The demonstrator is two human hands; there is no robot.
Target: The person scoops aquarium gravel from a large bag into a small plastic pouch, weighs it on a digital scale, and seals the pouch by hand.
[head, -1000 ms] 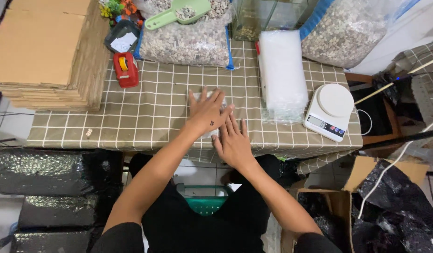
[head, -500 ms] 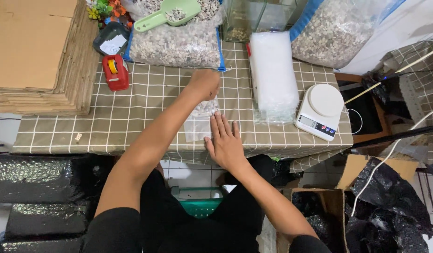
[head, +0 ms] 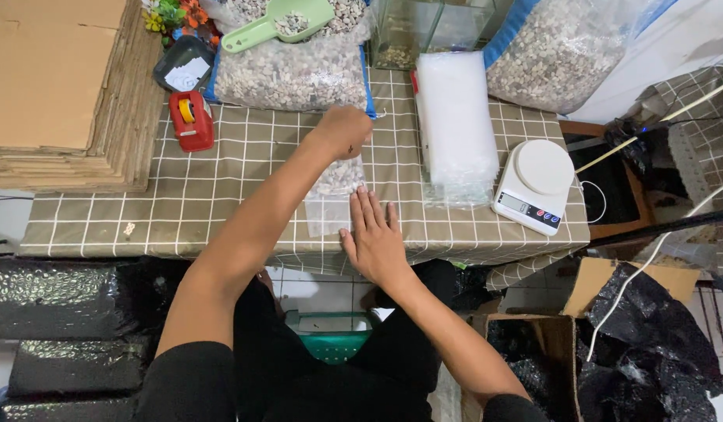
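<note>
On the olive-brown checked tablecloth (head: 221, 168) of the work table, a small clear plastic bag partly filled with pale gravel (head: 334, 187) lies flat near the front edge, its filled end pointing away from the person and its empty end towards them. The left hand (head: 343, 133) rests on the far, filled end of the bag with the fingers curled under into a loose fist; whether they grip the plastic cannot be told. The right hand (head: 373, 238) lies palm down at the near right corner of the bag, fingers straight and slightly spread, the fingertips touching the plastic's edge.

Behind the left hand sits a large clear sack of mixed gravel (head: 291, 70) with a light green plastic scoop (head: 279, 22) resting on top. Left of it are a red tape dispenser (head: 191, 119) and a small dark tray (head: 183, 66). A stack of flat brown cardboard sheets (head: 60, 86) occupies the table's left end. To the right of the bag lies a pile of clear empty plastic bags (head: 455, 117), and just beside that a white digital kitchen scale (head: 535, 184). A second large sack of gravel (head: 557, 51) stands at the far right.
</note>
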